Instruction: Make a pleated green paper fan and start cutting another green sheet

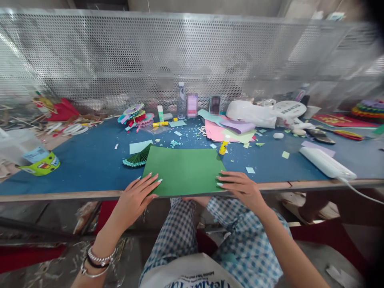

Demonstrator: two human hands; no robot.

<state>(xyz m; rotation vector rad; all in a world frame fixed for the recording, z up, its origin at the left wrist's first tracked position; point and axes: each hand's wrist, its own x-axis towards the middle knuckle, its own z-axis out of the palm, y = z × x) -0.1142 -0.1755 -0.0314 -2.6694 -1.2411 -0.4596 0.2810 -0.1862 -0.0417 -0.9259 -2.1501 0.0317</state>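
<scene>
A green sheet of paper [184,170] is laid flat at the near edge of the bench [90,160], its near side flush with the wooden rim. The left hand [136,198] is pressed on the near left corner with fingers spread and flat; the right hand [241,186] is laid the same way on the near right corner, nothing being pinched by either. The sheet is judged light, thin and easily creased, likely to slide on the blue surface unless held down; it is best taken by its near corners or side edges. A pleated green fan [138,159] is touching the sheet's far left corner, and a yellow glue stick [223,147] stands just beyond the far right corner. Paper scraps are scattered behind. Open room is found to the left of the sheet; to the right, a white case [327,163] lies well apart.
</scene>
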